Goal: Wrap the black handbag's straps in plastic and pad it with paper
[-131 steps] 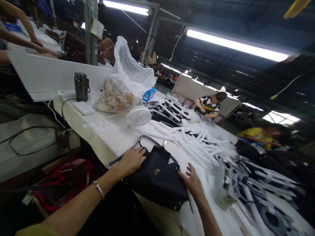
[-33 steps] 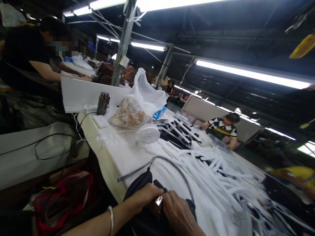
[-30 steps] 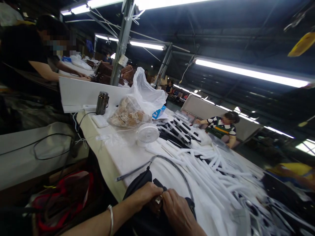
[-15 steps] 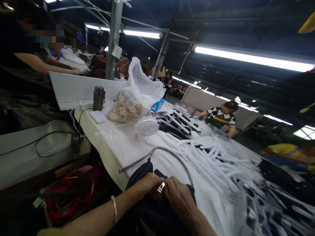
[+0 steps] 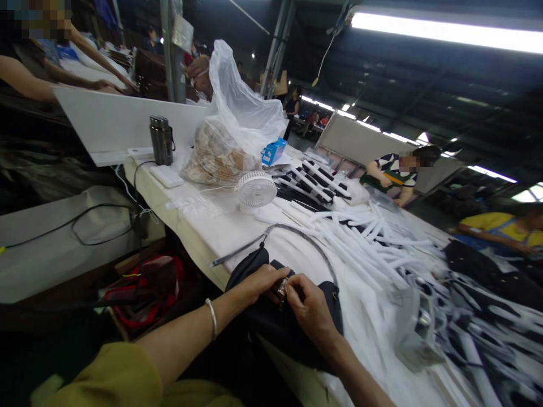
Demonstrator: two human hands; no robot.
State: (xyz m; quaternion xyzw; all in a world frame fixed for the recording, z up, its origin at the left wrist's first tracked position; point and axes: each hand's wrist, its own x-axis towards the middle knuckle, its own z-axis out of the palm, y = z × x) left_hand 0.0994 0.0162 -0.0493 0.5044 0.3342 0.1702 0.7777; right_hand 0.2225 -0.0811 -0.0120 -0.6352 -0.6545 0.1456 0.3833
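A black handbag (image 5: 249, 267) rests at the near edge of the table, its plastic-wrapped handle (image 5: 314, 234) arching up over the white cover. At the middle of its opening, a shiny metal clasp (image 5: 282, 288) sits between my hands. My left hand (image 5: 263, 281), below a pale bracelet, grips the bag's top edge beside the clasp with the thumb on top. With thumb and bent fingers, my right hand (image 5: 310, 308) pinches the clasp from the right. My fingers partly hide the clasp and the strap under it.
Beyond the bag stand a small white fan (image 5: 256, 190), a plastic sack (image 5: 224, 150), a blue box (image 5: 274, 151) and a steel flask (image 5: 161, 141). White wrapped strips (image 5: 360, 254) cover the table's right side. Co-workers sit or stand around. A red bag (image 5: 148, 288) lies below left.
My view has tipped downward, so more of my left sleeve and the table shows. My right hand's fingers have drawn into a pinch at the clasp, which has turned and catches less light.
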